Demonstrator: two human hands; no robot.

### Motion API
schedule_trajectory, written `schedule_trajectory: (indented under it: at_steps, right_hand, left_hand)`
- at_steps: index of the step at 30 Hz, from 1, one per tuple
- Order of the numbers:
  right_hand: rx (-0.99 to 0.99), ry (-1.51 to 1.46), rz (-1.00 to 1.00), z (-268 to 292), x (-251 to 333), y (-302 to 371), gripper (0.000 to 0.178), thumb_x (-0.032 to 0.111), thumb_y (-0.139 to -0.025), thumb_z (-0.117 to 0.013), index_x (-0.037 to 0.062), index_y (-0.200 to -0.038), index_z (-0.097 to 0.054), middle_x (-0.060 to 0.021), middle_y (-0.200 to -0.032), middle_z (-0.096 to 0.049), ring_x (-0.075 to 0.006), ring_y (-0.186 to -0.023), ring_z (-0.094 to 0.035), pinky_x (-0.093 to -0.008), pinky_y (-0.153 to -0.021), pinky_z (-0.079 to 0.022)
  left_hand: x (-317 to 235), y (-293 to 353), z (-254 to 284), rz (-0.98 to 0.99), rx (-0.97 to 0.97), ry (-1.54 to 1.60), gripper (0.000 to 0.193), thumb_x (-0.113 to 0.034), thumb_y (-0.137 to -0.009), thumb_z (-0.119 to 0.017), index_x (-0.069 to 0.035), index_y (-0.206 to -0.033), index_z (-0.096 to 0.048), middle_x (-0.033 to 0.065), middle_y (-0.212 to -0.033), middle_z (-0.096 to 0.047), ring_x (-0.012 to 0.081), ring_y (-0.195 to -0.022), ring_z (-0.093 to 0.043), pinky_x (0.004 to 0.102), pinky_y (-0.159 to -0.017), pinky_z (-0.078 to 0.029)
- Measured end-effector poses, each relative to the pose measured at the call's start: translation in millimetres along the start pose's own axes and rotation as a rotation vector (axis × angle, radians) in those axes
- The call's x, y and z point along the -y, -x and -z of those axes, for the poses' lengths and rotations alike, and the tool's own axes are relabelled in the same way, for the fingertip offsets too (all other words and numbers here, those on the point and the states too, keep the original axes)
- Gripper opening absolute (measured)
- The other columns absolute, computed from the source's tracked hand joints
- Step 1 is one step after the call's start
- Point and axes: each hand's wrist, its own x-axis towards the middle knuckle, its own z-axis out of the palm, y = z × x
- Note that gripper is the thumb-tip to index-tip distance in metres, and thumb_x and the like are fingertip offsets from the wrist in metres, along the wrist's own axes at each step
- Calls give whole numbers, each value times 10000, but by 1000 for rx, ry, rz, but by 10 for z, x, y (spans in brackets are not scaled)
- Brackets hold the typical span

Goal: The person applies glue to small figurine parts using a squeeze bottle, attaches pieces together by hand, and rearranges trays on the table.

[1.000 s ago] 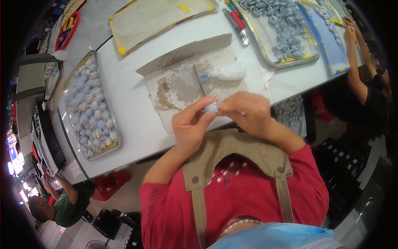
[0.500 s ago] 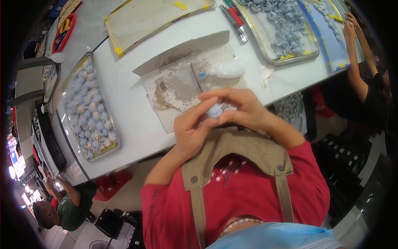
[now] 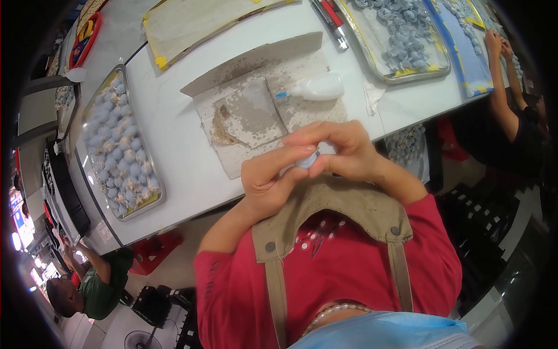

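Close to my chest, at the table's near edge, both hands meet around a small pale blue-grey rounded piece [image 3: 306,161]. My left hand [image 3: 268,177] pinches it from the left with thumb and forefinger. From the right, my right hand [image 3: 346,150] curves over it, thumb and fingertips closed on the same piece. Fingers cover much of it, so its full shape is hidden. Just beyond the hands lies a stained cardboard sheet [image 3: 212,90] with a raised back flap. On it rests a white squeeze bottle [image 3: 319,87] with a blue tip, lying on its side.
At left, a metal-rimmed tray [image 3: 158,180] holds many blue-grey balls with beige tufts. Another tray [image 3: 401,78] at far right holds curled blue-grey pieces. Pens [image 3: 334,20] lie beside it. A yellow-edged board [image 3: 203,29] is at the back. Co-workers sit left and right.
My view has shifted slightly, so the table things sit a little differently. Both hands stay together on the small piece, with the right fingers slightly shifted over it.
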Motion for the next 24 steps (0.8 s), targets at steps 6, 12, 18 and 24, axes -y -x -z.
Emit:
schedule_trajectory:
  at_steps: [6, 12, 18, 24]
  right_hand:
    - [-16, -16, 4, -22, -5, 14, 365, 66, -691, -741, -20, -1024, -621, -124, -1002, -648, -177, -927, -619, -276, -815, -482]
    - [25, -191, -168, -48, 7, 35, 415, 27, -752, -675, -22, -1142, -543, -146, -1157, -572, -190, -1077, -536, -320, -908, -431]
    - [20, -564, -294, -98, 57, 82, 439, 3, -829, -554, -18, -1251, -436, -159, -1279, -470, -196, -1146, -476, -341, -957, -397]
    - [-13, -608, -259, -85, 103, 68, 411, 18, -817, -528, -8, -1220, -453, -155, -1277, -473, -201, -1155, -472, -357, -981, -375]
  left_hand:
    - [19, 20, 21, 15, 25, 5, 254, 28, -783, -606, 6, -1036, -617, 145, -1003, -648, 189, -910, -632, 255, -780, -477]
    - [114, 58, -42, 13, -33, 129, 301, -5, -825, -588, 9, -1124, -563, 145, -1070, -623, 190, -979, -600, 281, -837, -458]
    - [89, 81, -109, 81, -94, 404, 373, -6, -813, -613, 24, -1171, -512, 154, -1145, -574, 211, -1035, -564, 304, -902, -432]
    - [126, 20, -155, 68, -75, 341, 354, 58, -777, -622, 19, -1121, -549, 143, -1115, -585, 202, -1027, -567, 305, -896, -436]
